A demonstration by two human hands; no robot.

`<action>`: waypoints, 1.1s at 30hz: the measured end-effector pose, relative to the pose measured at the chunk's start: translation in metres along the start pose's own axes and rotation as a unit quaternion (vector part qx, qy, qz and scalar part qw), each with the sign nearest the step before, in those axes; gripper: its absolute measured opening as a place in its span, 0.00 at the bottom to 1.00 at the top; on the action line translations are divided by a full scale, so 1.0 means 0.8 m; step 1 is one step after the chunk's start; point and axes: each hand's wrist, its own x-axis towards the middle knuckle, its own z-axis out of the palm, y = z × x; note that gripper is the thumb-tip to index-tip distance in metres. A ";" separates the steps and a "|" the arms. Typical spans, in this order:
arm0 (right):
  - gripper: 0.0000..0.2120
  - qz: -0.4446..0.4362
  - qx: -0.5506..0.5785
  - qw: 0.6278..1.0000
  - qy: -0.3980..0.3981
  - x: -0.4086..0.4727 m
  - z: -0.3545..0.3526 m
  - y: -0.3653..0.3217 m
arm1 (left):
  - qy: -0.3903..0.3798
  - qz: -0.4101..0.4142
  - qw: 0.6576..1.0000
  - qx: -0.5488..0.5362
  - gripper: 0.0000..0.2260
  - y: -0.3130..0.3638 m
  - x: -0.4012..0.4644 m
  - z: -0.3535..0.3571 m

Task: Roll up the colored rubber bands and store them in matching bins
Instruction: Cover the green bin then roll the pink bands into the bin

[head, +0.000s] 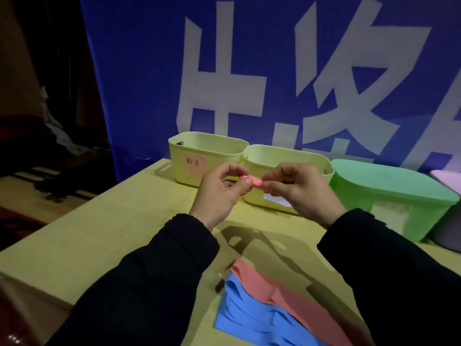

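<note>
A small rolled pink rubber band [255, 181] is held in the air between both hands, in front of the bins. My left hand [219, 193] pinches its left end with thumb and fingers; my right hand [299, 191] pinches its right end. Behind them stand two pale yellow bins: the left bin [207, 156] carries a pink label, the right bin [287, 158] a white label partly hidden by my right hand. On the table near me lie flat pink bands [287, 293] over several blue bands [249, 318].
A green bin [391, 196] stands upside down to the right, with a lilac bin [446, 176] at the frame's right edge. A blue banner with white characters [249, 71] hangs behind the table [99, 233]. The table's left edge drops to a dark floor.
</note>
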 end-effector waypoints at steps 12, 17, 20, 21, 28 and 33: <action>0.10 -0.038 -0.165 0.979 0.117 0.144 0.104 0.014 | 0.122 -0.005 0.986 0.112 0.03 -0.031 0.116 -0.069; 0.10 -0.011 -0.182 0.966 0.185 0.188 0.109 0.035 | 0.096 -0.018 0.991 0.094 0.07 -0.048 0.127 -0.080; 0.13 -0.010 -0.242 0.960 0.138 0.187 0.112 0.035 | 0.095 -0.041 0.991 0.080 0.06 -0.052 0.113 -0.084; 0.13 -0.025 -0.252 0.958 0.134 0.180 0.112 0.032 | 0.094 -0.047 0.991 0.077 0.06 -0.052 0.106 -0.084; 0.15 -0.060 -0.285 0.952 0.091 0.084 0.074 0.003 | -0.025 -0.100 0.981 0.167 0.06 -0.016 0.050 -0.048; 0.12 -0.021 -0.299 0.954 -0.006 0.004 0.045 0.008 | -0.222 -0.184 0.886 0.364 0.14 -0.009 -0.003 -0.020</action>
